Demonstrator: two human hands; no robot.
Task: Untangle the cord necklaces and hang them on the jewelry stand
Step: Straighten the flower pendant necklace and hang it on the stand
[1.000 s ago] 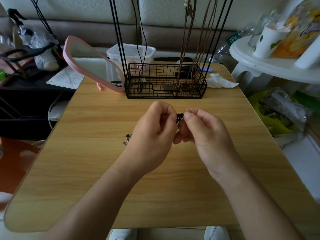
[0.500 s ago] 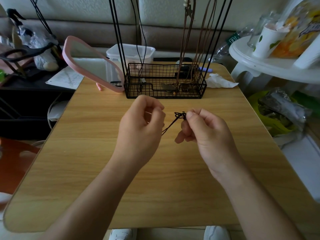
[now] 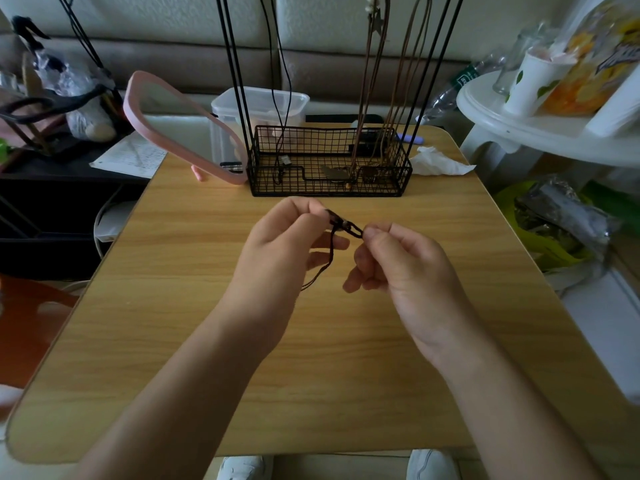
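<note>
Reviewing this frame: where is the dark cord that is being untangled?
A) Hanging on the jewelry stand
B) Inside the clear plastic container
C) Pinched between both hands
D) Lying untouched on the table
C: the left hand and the right hand each pinch the dark cord, whose knotted part spans the gap between them, in front of the jewelry stand.

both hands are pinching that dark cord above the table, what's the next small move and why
Probably tease the loop wider with the right hand while the left hand steadies the tangle. Both pinch the dark cord either side of a knot held above the table, one strand dangling below, so it likely isn't ready for the jewelry stand yet.
</note>
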